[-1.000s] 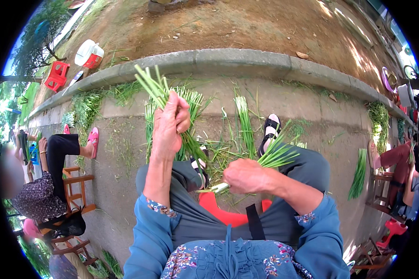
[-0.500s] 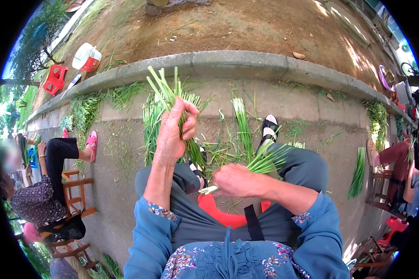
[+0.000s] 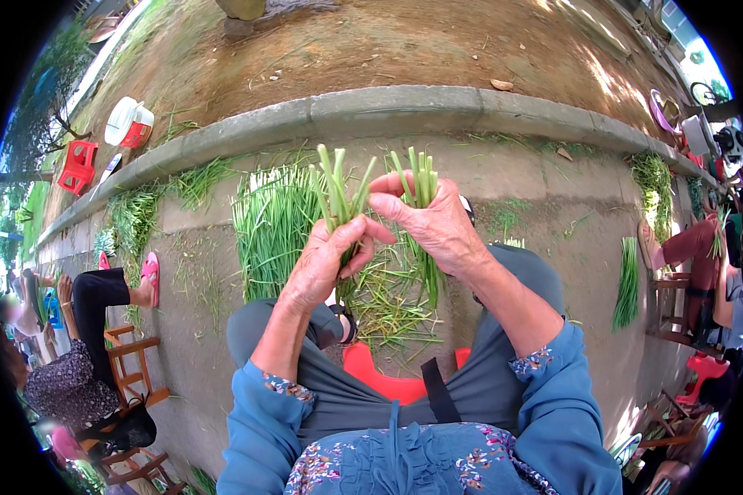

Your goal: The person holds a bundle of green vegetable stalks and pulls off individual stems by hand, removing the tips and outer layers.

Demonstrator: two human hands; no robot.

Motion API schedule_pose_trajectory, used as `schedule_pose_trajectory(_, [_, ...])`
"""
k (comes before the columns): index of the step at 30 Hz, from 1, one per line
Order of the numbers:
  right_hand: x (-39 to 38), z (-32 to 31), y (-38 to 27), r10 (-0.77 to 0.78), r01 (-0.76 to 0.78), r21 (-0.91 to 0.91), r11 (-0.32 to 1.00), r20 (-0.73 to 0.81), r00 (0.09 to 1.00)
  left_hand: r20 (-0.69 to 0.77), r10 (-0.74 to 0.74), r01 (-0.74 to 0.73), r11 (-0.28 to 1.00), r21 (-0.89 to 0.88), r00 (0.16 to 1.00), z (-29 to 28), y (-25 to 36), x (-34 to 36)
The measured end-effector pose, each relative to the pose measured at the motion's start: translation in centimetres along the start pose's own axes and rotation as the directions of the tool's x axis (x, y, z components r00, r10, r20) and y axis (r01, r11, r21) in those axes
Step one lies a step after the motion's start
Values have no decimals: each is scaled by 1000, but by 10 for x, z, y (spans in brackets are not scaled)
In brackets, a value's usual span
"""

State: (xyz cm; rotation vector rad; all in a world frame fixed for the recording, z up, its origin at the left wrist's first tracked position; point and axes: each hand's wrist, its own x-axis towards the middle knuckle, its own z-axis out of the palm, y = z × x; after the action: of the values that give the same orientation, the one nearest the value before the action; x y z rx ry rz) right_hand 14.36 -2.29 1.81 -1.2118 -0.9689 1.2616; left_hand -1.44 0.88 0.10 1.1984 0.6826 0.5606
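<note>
My left hand (image 3: 326,260) is closed round a bunch of long green stalks (image 3: 335,188), their pale cut ends pointing up and fanning apart. Right beside it, my right hand (image 3: 439,227) grips a second, smaller bunch of green stalks (image 3: 422,177), also with cut ends up and the thin green part hanging below. Its thumb and forefinger reach toward the left bunch; whether they touch it I cannot tell. On the ground beyond my left knee lies a wide row of green stalks (image 3: 264,227). Loose stalks and trimmings (image 3: 392,301) are scattered between my feet.
I sit on a red stool (image 3: 380,379). A concrete curb (image 3: 404,107) runs across the far side. One bundle of stalks (image 3: 627,285) lies to the right. A bucket (image 3: 130,122) and red stool (image 3: 77,165) stand far left. Other people sit at both sides, one near a wooden chair (image 3: 132,363).
My right hand has risen from my lap to beside the left, turning its stalks from sideways to upright. My left hand has come slightly lower and to the right.
</note>
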Motion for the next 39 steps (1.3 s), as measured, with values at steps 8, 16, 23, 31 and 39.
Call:
schedule_pose_trajectory(8, [-4,-2,-4,130,-135,37,990,104,986,-147,-82,75,996,-54,986,11,-1,0])
schedule_pose_trajectory(16, [-3,0,5,45,-41,96,995,-39,998,-124,-124,104,982,-156,985,6,0,1])
schedule_pose_trajectory(23, [5,-16,-2,14,2,179,984,-87,996,-98,-231,222,971,-91,968,2,-12,2])
schedule_pose_trajectory(31, [7,-30,-11,27,1,380,925,-68,997,-159,-243,221,965,-141,957,-4,-13,7])
schedule_pose_trajectory(39, [4,-32,-13,62,-32,373,927,-69,996,-125,-134,129,990,-49,983,-6,-12,5])
